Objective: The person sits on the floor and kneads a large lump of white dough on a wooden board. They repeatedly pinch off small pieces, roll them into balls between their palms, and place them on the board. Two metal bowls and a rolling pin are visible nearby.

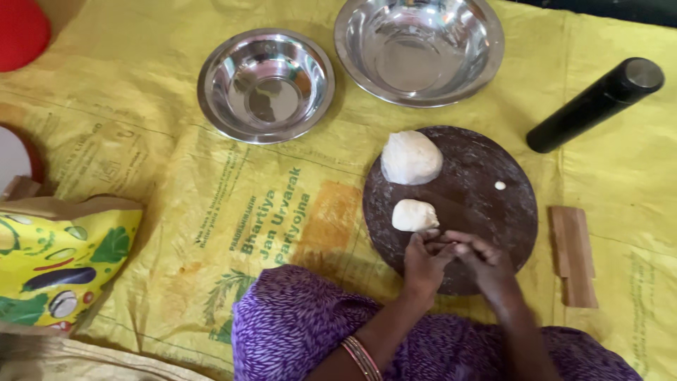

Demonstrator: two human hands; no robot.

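1. Head view: my left hand point(425, 262) and right hand point(482, 262) meet over the near edge of the round dark stone board point(479, 204), fingers pinched together; whether they hold dough, I cannot tell.
2. Small white dough ball point(414, 215) lies on that board, just beyond my left hand; larger white dough lump point(411, 157) farther back.

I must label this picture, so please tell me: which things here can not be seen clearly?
All in the head view:
- Whether the hands, left hand and right hand, hold dough: the fingers hide it.
- The red object: cut by the left edge.
- The white speck on the round board: too small to tell.
- The printed bag: its contents are hidden.
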